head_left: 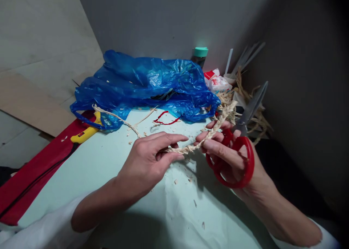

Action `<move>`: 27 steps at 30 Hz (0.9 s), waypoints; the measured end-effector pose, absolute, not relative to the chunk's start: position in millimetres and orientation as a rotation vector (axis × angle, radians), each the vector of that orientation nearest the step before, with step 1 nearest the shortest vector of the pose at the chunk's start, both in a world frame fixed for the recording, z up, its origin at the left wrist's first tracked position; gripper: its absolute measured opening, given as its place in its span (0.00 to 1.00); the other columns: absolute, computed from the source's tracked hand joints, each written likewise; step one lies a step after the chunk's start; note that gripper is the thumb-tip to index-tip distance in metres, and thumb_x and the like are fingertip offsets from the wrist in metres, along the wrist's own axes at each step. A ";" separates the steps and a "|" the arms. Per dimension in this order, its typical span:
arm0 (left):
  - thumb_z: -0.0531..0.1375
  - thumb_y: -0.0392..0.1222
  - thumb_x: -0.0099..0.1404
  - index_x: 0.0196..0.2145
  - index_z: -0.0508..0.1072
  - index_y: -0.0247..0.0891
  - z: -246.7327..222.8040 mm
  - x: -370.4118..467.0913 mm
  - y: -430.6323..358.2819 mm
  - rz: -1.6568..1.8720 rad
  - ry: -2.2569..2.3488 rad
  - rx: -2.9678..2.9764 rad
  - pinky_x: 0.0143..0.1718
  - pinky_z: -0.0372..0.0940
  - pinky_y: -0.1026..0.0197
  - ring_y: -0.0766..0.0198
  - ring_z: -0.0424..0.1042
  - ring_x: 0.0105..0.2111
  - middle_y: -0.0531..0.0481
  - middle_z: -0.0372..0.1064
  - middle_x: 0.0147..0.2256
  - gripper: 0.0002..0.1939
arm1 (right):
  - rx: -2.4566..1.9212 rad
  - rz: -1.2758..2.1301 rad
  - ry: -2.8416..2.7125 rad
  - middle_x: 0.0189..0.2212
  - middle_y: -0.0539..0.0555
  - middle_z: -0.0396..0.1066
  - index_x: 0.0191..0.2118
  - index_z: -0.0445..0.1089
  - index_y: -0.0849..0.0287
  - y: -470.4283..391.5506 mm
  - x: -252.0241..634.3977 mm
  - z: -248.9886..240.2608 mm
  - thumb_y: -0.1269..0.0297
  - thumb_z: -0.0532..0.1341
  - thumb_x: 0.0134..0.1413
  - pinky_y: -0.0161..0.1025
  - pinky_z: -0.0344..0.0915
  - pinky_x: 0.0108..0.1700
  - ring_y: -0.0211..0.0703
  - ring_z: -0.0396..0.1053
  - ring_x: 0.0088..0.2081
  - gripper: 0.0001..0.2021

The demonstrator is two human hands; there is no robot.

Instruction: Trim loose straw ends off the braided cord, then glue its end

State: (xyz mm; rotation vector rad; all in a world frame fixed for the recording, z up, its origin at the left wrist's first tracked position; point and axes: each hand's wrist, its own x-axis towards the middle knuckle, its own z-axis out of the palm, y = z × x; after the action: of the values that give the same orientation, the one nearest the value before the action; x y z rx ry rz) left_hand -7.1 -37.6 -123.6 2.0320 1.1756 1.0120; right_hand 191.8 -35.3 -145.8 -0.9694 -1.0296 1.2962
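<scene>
Braid (215, 131) held between your two hands, scissors (248, 114) hung on the right

You hold the pale straw braid just above the table (109, 161), slanting up from your left hand (148, 160) to your right hand (230, 154). Your left grip is narrow: the braid's lower end runs in between thumb and curled fingers, partly hidden there, while the index fingertip stands apart from the thumb. Your right thumb and fingers pinch the braid farther along, and its upper end reaches past them toward the loose straw (259, 121) behind. The scissors hang on that same hand by their red handles, blades pointing up and away from you.

Beyond your left hand, a thin twisted cord (120, 117) lies on the table; you cannot tell whether it joins the braid. A red string (174, 123) lies near it, in front of the crumpled blue plastic bag (152, 74). To your left is a yellow tool (83, 135) with a black cable (43, 178). Small straw scraps (176, 182) dot the table. Behind the bag stands a green-lidded jar (201, 52).
</scene>
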 end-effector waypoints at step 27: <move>0.56 0.38 0.70 0.40 0.79 0.39 -122.9 -10.5 -33.6 0.844 1.057 1.496 0.22 0.59 0.69 0.75 0.63 0.18 0.56 0.71 0.24 0.11 | -1.200 0.969 -1.303 0.28 0.47 0.76 0.42 0.62 0.54 -45.1 191.6 -131.2 0.54 0.68 0.54 0.31 0.65 0.19 0.37 0.73 0.22 0.17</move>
State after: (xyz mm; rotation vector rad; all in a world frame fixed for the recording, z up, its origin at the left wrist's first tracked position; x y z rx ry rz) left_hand -10.5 -33.6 -122.9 1.4955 1.0573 0.8436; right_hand 191.6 -45.1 -131.2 -1.2002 -1.3031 0.9686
